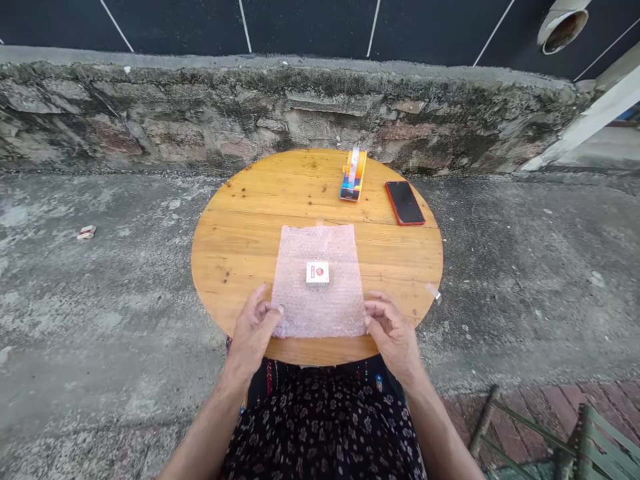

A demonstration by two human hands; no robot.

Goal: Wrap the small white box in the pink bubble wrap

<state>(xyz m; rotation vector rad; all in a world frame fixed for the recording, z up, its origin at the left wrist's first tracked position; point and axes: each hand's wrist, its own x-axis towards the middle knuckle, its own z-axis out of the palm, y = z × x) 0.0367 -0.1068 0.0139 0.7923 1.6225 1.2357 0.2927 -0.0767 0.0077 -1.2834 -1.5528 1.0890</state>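
A pinkish, see-through sheet of bubble wrap (320, 313) lies flat on the round wooden table (230, 253), close to its front edge. On the middle of the sheet rests a small white box (318, 273) with red print on top. My left hand (256, 325) pinches the sheet's left edge near the front corner, thumb on top. At the opposite edge my right hand (393, 328) has its thumb and fingers closed on the wrap near the front right corner. Neither hand touches the box.
An orange and blue tape dispenser (353, 175) stands at the table's back. Right of it lies a phone (405, 203) in a red case. A tape strip (434, 292) hangs off the right rim. A green chair (565, 433) is at lower right; a stone wall (200, 120) runs behind.
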